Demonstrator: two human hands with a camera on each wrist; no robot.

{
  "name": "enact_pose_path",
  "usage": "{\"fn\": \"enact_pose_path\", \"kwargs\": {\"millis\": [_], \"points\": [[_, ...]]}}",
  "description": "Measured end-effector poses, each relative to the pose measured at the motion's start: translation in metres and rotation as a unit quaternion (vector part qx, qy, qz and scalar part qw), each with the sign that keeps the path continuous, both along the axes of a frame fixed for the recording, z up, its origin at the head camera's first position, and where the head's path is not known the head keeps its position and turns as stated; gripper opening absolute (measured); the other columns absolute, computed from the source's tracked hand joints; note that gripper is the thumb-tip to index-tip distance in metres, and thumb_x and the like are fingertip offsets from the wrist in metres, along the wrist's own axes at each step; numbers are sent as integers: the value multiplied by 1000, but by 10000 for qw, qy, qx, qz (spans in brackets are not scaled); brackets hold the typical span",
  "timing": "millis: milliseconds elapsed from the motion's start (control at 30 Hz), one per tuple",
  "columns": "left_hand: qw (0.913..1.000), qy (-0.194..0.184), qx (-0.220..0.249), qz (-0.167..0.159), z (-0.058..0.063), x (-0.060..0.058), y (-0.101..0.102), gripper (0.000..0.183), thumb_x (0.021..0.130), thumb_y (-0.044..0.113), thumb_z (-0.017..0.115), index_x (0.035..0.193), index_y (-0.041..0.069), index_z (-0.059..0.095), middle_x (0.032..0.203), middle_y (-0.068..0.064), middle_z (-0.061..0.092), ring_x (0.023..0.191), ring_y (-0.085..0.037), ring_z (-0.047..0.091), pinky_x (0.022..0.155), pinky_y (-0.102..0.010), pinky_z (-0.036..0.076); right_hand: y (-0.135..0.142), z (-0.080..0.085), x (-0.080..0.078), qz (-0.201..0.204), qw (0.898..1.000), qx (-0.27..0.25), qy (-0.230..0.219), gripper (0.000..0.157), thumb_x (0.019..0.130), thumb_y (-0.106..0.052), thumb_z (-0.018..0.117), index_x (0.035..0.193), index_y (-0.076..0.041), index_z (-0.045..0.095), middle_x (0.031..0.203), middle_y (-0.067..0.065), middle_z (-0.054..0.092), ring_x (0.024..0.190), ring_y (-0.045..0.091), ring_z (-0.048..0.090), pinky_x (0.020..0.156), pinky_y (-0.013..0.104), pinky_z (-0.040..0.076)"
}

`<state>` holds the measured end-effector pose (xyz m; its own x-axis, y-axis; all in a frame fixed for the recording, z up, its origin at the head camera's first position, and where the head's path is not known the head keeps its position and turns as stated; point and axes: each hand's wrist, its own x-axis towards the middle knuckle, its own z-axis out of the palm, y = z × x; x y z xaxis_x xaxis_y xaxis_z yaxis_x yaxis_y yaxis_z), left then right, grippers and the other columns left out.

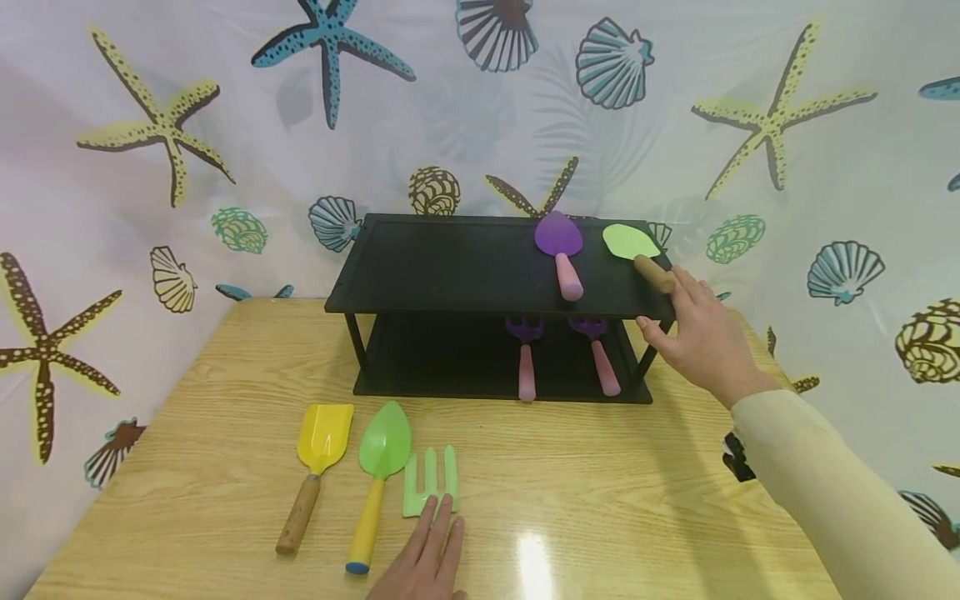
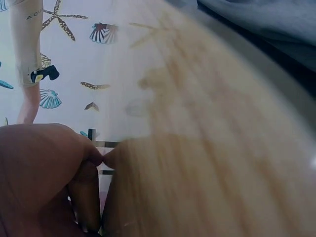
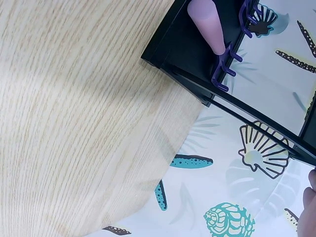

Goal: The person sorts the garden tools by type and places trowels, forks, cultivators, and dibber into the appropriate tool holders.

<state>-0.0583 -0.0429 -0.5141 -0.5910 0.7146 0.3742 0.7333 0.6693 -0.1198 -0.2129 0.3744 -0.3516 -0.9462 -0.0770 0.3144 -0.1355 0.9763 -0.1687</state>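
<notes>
On the black rack's top shelf (image 1: 450,262) lies a trowel with a pale green blade (image 1: 628,242) and a wooden handle, beside a purple trowel (image 1: 558,233) with a pink handle. My right hand (image 1: 708,337) is at the shelf's right edge, its fingers extended by the wooden handle's end and its thumb apart. My left hand (image 1: 427,558) lies over a light green hand fork (image 1: 431,492), fingers stretched out to the base of its tines; the fork's handle is hidden. Left of it lie a green trowel (image 1: 385,442) with a yellow handle and a yellow shovel (image 1: 324,437) with a wooden handle.
Two purple forks with pink handles, a left one (image 1: 527,371) and a right one (image 1: 606,367), lie on the lower shelf (image 1: 442,367). The rack stands at the back of the wooden table (image 1: 585,475), before a curtain (image 1: 480,125) printed with shells and starfish.
</notes>
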Motion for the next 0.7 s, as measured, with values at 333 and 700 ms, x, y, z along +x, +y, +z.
{"fn": "enact_pose_path", "kwargs": {"millis": [333,700], "points": [[9931,-1053,427,288,6,4,3,107,89,79,34,133,-18,47,144,-41,37,134,-53,41,102,-47,51,0,0,-1,19,10000,-54,-9,85,97,-54,49,152,7,26,161,25,23,144,51,27,118,64,24],[9744,-2090,830,84,24,-2,-5,110,90,75,41,135,-25,38,142,-48,32,133,-60,35,103,-58,43,1,0,-1,23,10000,-44,-32,85,97,-54,49,152,7,26,161,25,23,145,50,26,118,63,24]]}}
